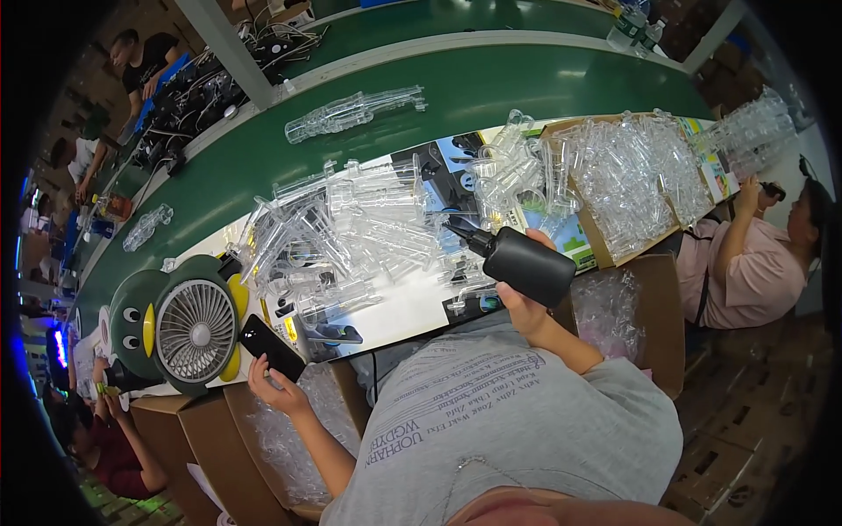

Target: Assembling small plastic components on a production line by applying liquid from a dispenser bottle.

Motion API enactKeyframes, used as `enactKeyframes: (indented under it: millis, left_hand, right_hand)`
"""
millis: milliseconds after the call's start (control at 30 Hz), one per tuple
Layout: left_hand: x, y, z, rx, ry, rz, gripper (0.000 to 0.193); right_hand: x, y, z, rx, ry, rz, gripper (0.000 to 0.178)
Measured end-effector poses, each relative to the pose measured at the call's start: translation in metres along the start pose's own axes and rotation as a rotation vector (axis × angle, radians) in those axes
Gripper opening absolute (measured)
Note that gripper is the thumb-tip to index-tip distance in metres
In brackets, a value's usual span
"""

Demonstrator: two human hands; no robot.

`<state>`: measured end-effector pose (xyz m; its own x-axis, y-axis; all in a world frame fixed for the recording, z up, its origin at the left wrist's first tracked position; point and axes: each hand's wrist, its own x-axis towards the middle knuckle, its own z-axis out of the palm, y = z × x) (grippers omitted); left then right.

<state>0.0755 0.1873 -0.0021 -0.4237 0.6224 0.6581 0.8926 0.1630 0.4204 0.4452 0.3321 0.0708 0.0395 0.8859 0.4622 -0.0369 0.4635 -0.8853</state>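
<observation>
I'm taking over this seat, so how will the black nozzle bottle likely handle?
The black bottle would probably roll if laid down, since its body looks rounded. It seems light enough for one-handed use, as only the right hand holds it. Its smooth surface may be slippery; how full it is doesn't show.

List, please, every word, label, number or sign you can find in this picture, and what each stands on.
Grey shirt: rows of dark lettering, which I will not copy out.
Printed card under the clear plastic parts: lettering too small to read.
Bottles at the upper right: labels too small to read.
Black bottle: no lettering discernible.
</observation>
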Motion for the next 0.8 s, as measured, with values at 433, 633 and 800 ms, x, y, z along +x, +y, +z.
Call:
enactKeyframes:
  millis: [433, 633, 800]
  left_hand:
    - [-0.003, -0.007, 0.001, 0.009, 0.019, -0.021, 0.020]
    - [-0.006, -0.008, 0.016, -0.211, 0.124, -0.217, 0.026]
    - [-0.008, -0.009, 0.011, -0.187, 0.138, -0.205, 0.027]
  right_hand:
    - [-0.006, 0.006, -0.003, 0.024, -0.099, 0.017, 0.067]
    - [-0.005, -0.003, 0.004, 0.109, -0.355, 0.207, 0.067]
    - [0.001, -0.009, 0.012, 0.117, -0.462, 0.186, 0.064]
